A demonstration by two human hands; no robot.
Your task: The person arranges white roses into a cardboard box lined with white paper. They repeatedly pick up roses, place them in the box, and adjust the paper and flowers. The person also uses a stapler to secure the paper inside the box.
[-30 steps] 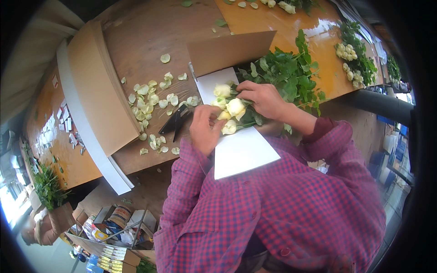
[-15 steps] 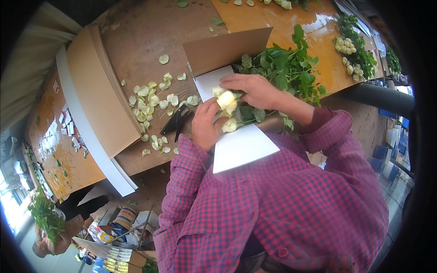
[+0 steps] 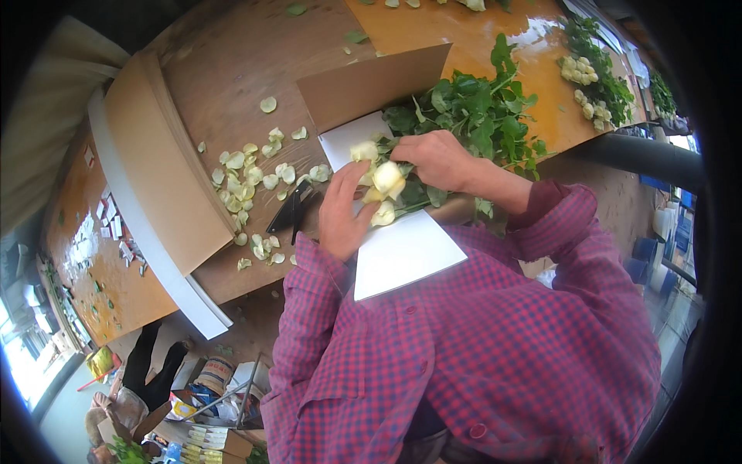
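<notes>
Cream roses (image 3: 389,179) with leafy stems lie across a cardboard sheet whose inside is white (image 3: 402,255), with a brown flap (image 3: 371,87) standing up at the far side. My left hand (image 3: 342,210) curls round the rose heads from the left, thumb and fingers against the petals. From the right, my right hand (image 3: 438,158) closes just behind the blooms, on a rose stem as far as I can see; its fingertips are partly hidden. Green foliage (image 3: 483,112) spreads out to the right beyond this hand. By my left wrist lies a black stapler-like tool (image 3: 290,209).
Loose petals (image 3: 246,176) are scattered left of the tool. Stacked cardboard sheets (image 3: 158,155) stand farther left. More rose bunches (image 3: 591,93) lie at the far right, near a dark pipe (image 3: 641,164). Another person (image 3: 127,410) is at the lower left, beside boxes.
My right hand has drawn back slightly from above the roses, its fingers now bent in. My left hand stays at the blooms, more of which show. The other person has moved.
</notes>
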